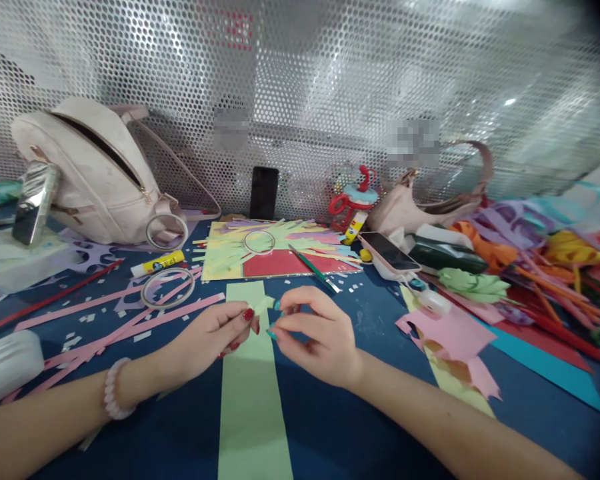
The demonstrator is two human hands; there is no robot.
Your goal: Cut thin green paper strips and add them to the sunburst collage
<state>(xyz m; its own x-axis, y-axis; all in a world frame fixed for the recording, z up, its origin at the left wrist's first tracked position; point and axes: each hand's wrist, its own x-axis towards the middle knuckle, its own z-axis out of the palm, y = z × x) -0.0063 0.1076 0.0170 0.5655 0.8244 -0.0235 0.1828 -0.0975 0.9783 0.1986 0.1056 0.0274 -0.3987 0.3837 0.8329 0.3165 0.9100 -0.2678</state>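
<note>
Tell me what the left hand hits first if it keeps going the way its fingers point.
The left hand points right, toward the right hand. It would probably meet the small green paper piece pinched between them, then the right hand's fingertips. Depth is hard to judge here.

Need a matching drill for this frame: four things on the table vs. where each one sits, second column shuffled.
1. glue stick
2. black phone
3. pale green paper strip
4. white backpack

a. upright against the mesh wall
b. back left, lying on its side
c. between both hands, running toward the camera
d. lying right of the backpack

Pairs: 1-d, 2-a, 3-c, 4-b
</note>
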